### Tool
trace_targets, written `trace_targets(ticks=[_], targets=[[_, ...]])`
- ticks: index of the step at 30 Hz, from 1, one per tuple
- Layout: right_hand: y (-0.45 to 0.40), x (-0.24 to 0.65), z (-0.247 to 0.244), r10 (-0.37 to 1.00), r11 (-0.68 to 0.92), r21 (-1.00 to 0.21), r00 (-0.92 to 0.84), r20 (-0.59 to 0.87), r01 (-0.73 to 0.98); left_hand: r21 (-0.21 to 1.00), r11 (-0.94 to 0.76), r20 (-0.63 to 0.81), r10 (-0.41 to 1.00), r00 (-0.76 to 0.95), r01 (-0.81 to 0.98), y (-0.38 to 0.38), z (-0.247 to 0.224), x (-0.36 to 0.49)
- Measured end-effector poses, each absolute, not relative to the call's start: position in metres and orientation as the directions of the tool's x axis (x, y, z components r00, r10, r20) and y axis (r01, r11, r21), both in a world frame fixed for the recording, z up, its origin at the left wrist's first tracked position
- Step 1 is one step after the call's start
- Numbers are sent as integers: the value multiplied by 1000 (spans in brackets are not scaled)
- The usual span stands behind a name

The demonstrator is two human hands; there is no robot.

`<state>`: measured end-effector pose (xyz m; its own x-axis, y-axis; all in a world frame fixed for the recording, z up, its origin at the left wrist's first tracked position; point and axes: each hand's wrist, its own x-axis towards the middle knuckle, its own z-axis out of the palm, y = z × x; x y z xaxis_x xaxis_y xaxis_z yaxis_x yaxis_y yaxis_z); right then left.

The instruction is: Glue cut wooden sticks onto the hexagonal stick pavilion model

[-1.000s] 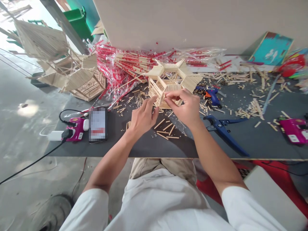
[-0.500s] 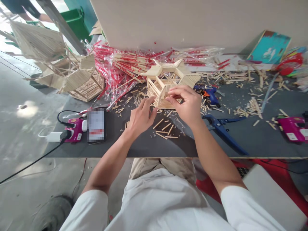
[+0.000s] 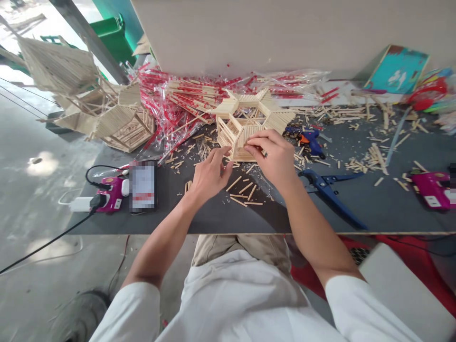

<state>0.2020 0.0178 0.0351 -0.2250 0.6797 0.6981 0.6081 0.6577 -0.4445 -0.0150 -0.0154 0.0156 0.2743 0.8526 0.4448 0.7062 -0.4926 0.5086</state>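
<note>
A small house-like model of pale wooden sticks (image 3: 251, 100), with slatted roof panels around an open middle, stands on the dark table in front of me. At its front, my right hand (image 3: 274, 154) pinches thumb and fingertips together against the edge of the front roof panel. Whatever lies between those fingertips is hidden. My left hand (image 3: 212, 175) rests by the model's front left corner, fingers apart and fingertips close to its base; whether they touch it I cannot tell. Several short cut sticks (image 3: 245, 190) lie on the table between my forearms.
Blue cutters (image 3: 331, 194) and a blue glue gun (image 3: 312, 142) lie to the right among stick scraps. A phone (image 3: 143, 185) and a magenta power strip (image 3: 112, 194) sit left. Behind are red-and-clear wrapped sticks (image 3: 192, 95); a larger stick model (image 3: 114, 118) stands at back left.
My right hand has lowered slightly and moved a little left along the model's front panel. My left hand stays almost in place. A person's legs at the upper left have left the view.
</note>
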Motion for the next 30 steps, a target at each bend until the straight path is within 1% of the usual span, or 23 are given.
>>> trace_targets(ticks=[4,11,14,19,24,28,30], targets=[[16,201,33,712,602,-476,-162,683,641,510,-489,435,857,278,708,-16,15,-16],[12,199,32,720,524,-451,-92,688,723,515,-501,402,858,320,695,-17,16,-15],[11,198,31,738,481,-472,-50,673,739,518,-487,380,867,322,703,-18,17,-14],[9,196,27,774,457,-552,-6,633,698,519,-500,382,861,336,693,-18,15,-14],[8,194,30,787,445,-573,4,616,688,528,-491,373,867,330,693,-17,14,-14],[7,193,32,794,451,-624,32,607,638,531,-489,374,868,326,692,-17,15,-14],[8,193,31,794,453,-630,35,607,630,528,-494,378,865,330,690,-17,15,-13]])
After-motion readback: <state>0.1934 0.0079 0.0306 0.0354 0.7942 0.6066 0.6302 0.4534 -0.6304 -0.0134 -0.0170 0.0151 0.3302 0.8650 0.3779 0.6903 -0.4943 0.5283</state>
